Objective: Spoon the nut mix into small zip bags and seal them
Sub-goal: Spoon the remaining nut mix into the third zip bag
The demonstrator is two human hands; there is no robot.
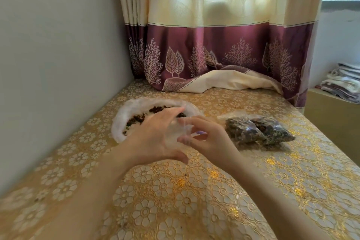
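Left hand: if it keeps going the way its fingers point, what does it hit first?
Probably the nut mix in the white bowl; the left hand points straight at it, though depth is unclear.

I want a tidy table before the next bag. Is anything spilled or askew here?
A few dark crumbs lie loose on the tablecloth near the hands. The curtain hem is bunched up on the table behind the filled bags.

I see plate [120, 122] of nut mix [136, 120] at 11 | filled zip bags [259, 130] at 1 | curtain [214, 48] at 12, behind both
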